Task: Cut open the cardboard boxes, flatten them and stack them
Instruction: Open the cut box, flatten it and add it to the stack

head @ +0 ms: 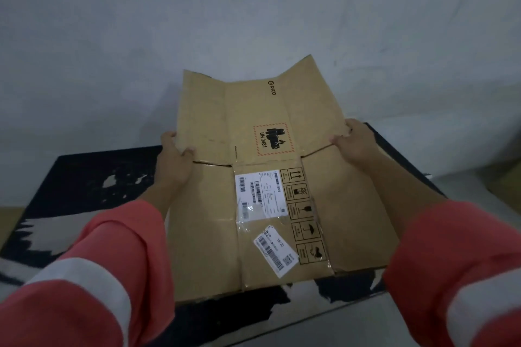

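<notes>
Cardboard box, flattened, lies lengthwise away from the person on a dark table; left hand and right hand pinch its opposite side edges at mid-length, equally near.

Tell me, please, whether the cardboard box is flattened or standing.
Flattened: the cardboard box lies spread on the dark table, though its far flaps bend upward where the left hand and right hand grip its edges.

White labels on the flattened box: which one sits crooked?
The smaller label, the one nearer the person. It lies skewed to the edges of the flattened box, while the larger label beyond it sits square with them.
</notes>
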